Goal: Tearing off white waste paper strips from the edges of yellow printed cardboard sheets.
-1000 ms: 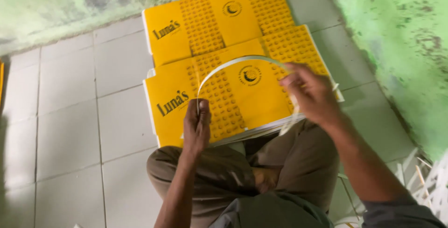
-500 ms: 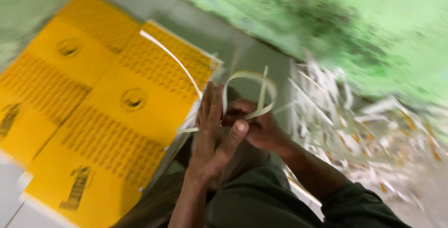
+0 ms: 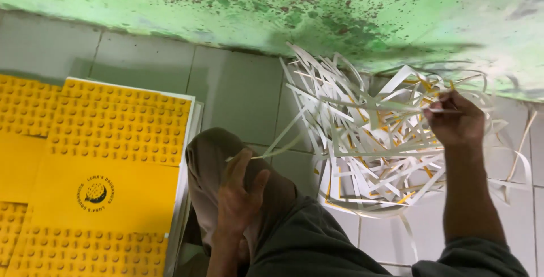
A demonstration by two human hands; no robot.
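Note:
My right hand (image 3: 453,121) is stretched out over a heap of white paper strips (image 3: 374,135) on the tiled floor and pinches one end of a long white strip (image 3: 340,124). My left hand (image 3: 241,189) rests over my bent knee (image 3: 218,152) and holds the other end of that strip between thumb and fingers. The strip sags between the two hands, above the heap. A stack of flat yellow cardboard sheets (image 3: 107,175) with dotted patterns and a round dark emblem lies to the left of my knee.
A green wall (image 3: 283,5) with dark stains runs along the back, right behind the strip heap. Grey floor tiles (image 3: 238,95) show between the yellow stack and the heap. My legs take up the bottom centre.
The view has swung right, from the yellow sheets to the strip heap. The strip that my hands held curved over the sheets is now stretched out, my right hand over the heap.

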